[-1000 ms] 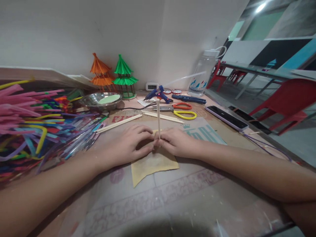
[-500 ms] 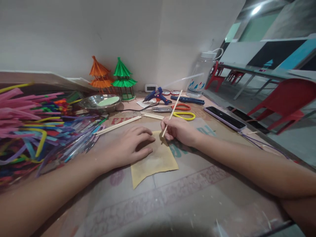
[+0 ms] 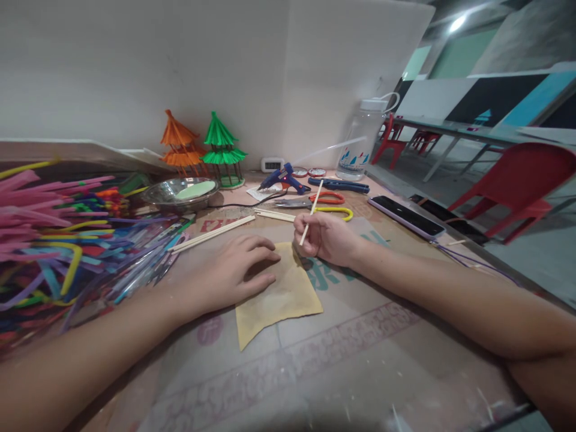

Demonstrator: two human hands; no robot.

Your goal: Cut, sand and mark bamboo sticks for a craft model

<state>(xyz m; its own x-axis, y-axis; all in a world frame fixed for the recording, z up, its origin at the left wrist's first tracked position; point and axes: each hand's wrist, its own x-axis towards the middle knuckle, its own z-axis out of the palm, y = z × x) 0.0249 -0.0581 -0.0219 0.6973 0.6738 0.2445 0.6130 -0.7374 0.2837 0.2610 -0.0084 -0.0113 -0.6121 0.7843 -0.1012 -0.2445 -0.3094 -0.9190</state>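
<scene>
A thin pale wooden stick [image 3: 314, 204] leans upward in my right hand [image 3: 326, 239], pinched between thumb and fingers. My left hand [image 3: 238, 269] rests palm down with its fingers apart, over the left part of a yellow sheet [image 3: 288, 294] that has an uneven lower edge. The right hand is at the sheet's upper right corner. More wooden sticks [image 3: 216, 234] lie beyond my left hand, and a few others [image 3: 275, 215] lie just behind the sheet.
Pipe cleaners [image 3: 49, 234] crowd the left side beside a metal bowl [image 3: 166, 195]. Orange [image 3: 182, 144] and green [image 3: 224, 147] paper pagodas stand behind. A blue glue gun [image 3: 283, 177], scissors [image 3: 330, 198], blue-handled tool [image 3: 339, 185], water bottle [image 3: 357, 141] and phone [image 3: 407, 216] line the back and right.
The stick in my right hand has tilted more upright, its top now lower in view. My left hand has stayed on the sheet. The whole view has shifted slightly.
</scene>
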